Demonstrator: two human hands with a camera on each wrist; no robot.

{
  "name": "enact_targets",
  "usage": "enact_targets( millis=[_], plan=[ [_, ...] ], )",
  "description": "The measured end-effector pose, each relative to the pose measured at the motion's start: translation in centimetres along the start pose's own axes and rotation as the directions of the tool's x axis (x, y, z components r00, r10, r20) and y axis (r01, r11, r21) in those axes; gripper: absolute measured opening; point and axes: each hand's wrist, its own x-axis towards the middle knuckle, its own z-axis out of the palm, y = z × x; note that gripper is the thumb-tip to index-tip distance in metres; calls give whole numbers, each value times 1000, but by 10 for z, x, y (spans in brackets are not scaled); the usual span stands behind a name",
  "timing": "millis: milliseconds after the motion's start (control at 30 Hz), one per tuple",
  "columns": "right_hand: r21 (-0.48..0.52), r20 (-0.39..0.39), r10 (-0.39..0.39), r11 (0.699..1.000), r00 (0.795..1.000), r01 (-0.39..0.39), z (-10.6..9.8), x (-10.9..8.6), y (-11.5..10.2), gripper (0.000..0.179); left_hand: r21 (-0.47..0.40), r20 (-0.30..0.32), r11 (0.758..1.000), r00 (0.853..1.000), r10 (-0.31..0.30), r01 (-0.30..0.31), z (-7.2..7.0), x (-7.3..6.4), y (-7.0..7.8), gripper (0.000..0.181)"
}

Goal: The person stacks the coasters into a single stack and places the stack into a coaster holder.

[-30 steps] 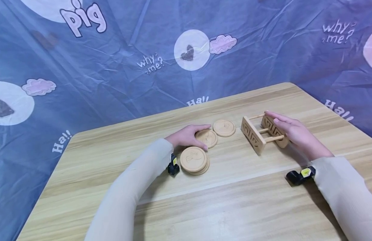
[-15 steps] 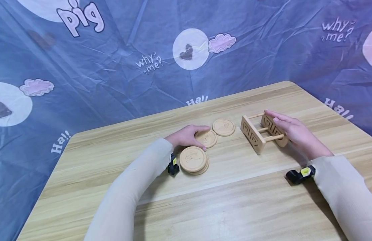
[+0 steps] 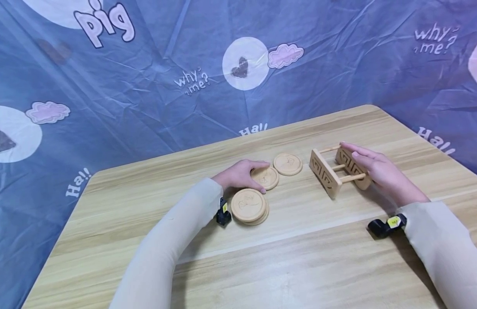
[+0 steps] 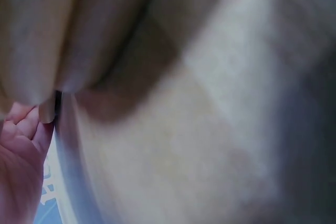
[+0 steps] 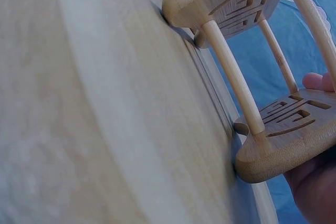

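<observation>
My left hand (image 3: 241, 174) spans a round wooden coaster (image 3: 266, 178) lying on the table, thumb and index finger at its edges. Just nearer to me is a small stack of coasters (image 3: 247, 205), its top one engraved and set slightly off the one below. Another coaster (image 3: 287, 164) lies flat beyond the spanned one. On the right, my right hand (image 3: 379, 171) grips the outer side panel of a wooden coaster holder (image 3: 325, 174), which has two fretwork panels joined by rods. Fingertips (image 5: 314, 81) show past the panel's edge in the right wrist view. Blurred fingers (image 4: 31, 40) fill the left wrist view's upper left.
A wood-grain table (image 3: 284, 266) carries everything. Behind it hangs a blue printed cloth (image 3: 153, 94), close to the table's back edge. Black wrist cameras sit at the left wrist (image 3: 223, 214) and the right wrist (image 3: 387, 225), low over the tabletop.
</observation>
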Motion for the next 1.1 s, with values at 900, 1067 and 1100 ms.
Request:
enact_targets(
  millis=[900,1067,1100],
  plan=[
    [55,48,-70,996,996,67,-5,0,8,53,-63,-214,993,971,-111,99,-15,-19,5,87],
    [-2,34,-54,999,998,55,-4,0,6,53,-73,-274,984,946,-174,160,-15,-27,7,87],
    [-3,35,-53,999,998,53,-4,0,5,53,-79,-286,982,940,-185,169,-14,-29,7,87]
  ],
)
